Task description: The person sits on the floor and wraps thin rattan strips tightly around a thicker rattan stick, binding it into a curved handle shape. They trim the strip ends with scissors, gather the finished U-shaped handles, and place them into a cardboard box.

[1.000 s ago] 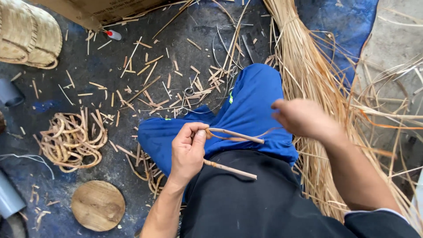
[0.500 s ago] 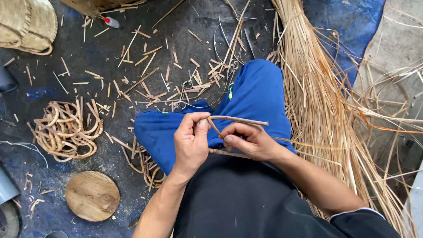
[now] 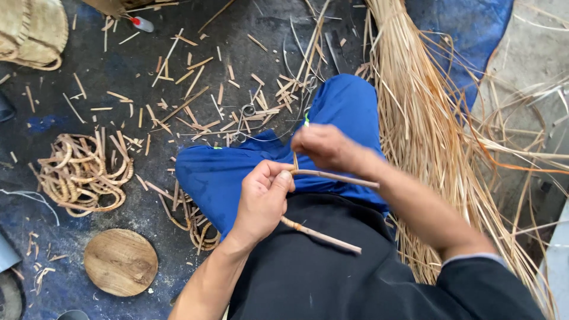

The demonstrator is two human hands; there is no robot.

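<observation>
A bent cane stick (image 3: 323, 204) is gripped tight by the left hand (image 3: 264, 198), over the blue knee (image 3: 344, 112). A thin strip (image 3: 294, 159) is pinched above the stick by the right hand (image 3: 323, 148). Cane loops (image 3: 80, 175) are piled well left of the knee.

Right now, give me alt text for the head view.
The left hand grips a bent rattan stick over blue trousers while the right hand pulls a thin strip at its bend. Long cane strands lie alongside.
</observation>
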